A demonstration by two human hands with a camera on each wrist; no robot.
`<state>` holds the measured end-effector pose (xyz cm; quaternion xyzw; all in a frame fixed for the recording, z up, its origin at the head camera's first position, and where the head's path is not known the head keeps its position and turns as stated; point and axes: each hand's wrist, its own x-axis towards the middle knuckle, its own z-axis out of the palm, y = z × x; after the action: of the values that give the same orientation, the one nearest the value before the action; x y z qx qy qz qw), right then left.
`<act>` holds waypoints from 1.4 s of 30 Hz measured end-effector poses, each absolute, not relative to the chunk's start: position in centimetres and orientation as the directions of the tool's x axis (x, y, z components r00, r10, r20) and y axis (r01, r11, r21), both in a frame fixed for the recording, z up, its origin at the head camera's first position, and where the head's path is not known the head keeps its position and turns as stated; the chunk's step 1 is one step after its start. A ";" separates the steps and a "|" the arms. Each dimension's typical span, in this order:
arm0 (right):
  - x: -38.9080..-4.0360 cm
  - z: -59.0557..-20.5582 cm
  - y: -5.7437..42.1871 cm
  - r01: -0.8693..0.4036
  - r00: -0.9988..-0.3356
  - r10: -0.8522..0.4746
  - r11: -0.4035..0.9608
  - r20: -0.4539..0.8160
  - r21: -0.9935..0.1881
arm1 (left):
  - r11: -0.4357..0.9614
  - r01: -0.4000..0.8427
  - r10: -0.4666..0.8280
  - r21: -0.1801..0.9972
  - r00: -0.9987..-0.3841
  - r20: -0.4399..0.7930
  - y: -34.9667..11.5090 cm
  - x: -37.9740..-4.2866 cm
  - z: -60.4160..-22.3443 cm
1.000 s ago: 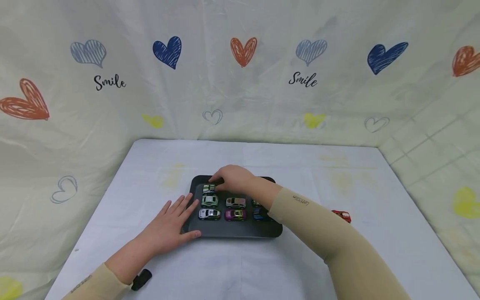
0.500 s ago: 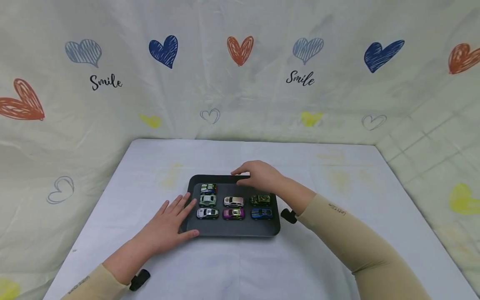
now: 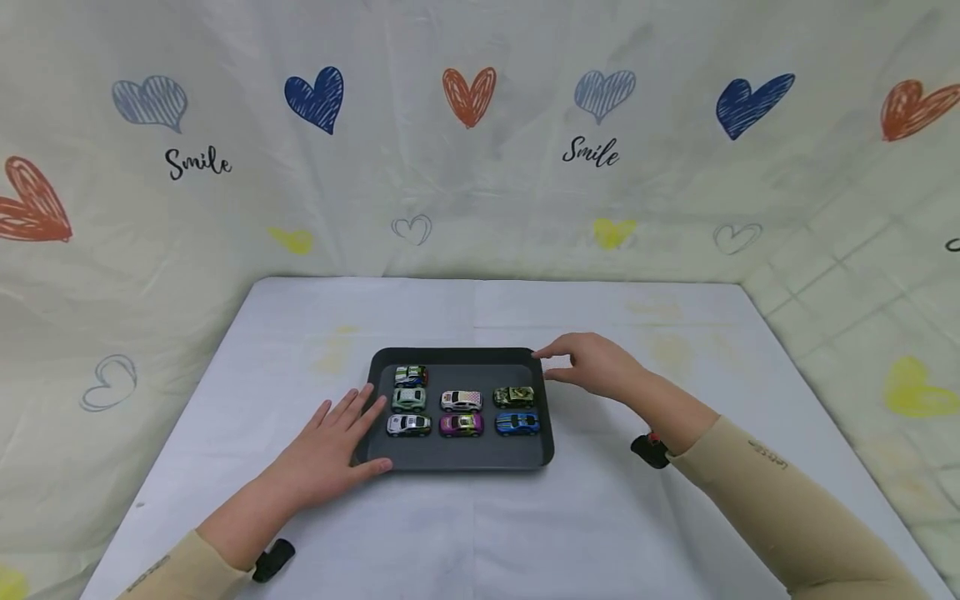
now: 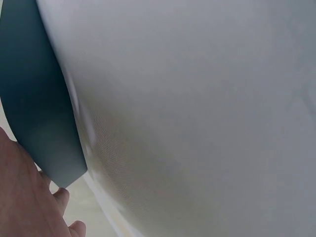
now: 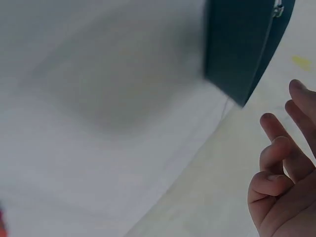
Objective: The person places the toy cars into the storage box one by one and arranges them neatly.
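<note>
A dark grey tray (image 3: 457, 456) holds several small toy cars, in rows: a multicoloured car (image 3: 411, 376), a pale green car (image 3: 408, 399), a silver-white car (image 3: 408, 425), a white checkered car (image 3: 461, 401), a purple car (image 3: 461, 425), a camouflage car (image 3: 513, 397) and a blue car (image 3: 517, 423). Fingers spread, my left hand (image 3: 321, 461) rests against the tray's left edge. Just outside the tray's back right corner is my right hand (image 3: 600, 365), with nothing in its loosely bent fingers. The right wrist view shows a gap between those fingers (image 5: 274, 126) and the tray.
A sliver of the red car (image 3: 654, 437) shows behind the right wrist's black camera (image 3: 649, 451); the wrist hides most of it. White cloth covers the table (image 3: 480, 533). A heart-printed curtain (image 3: 480, 183) stands behind and at both sides.
My right hand has drawn back from the multicoloured car at the tray's left, moving right past the tray's edge. The multicoloured car stays in the tray. My left hand keeps its place.
</note>
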<state>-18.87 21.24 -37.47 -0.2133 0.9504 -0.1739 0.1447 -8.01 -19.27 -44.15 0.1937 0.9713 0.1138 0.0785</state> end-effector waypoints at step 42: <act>-14.5 -39.5 36.6 -0.076 -0.811 -0.293 0.911 -0.507 -0.405 | 0.904 0.355 0.392 0.239 -0.910 -0.134 -19.4 -8.2 -44.6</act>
<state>-14.48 36.57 -39.52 -0.0989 0.9331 -0.1861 0.2913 -8.23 -19.38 -44.59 0.1922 0.9715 0.1053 0.0900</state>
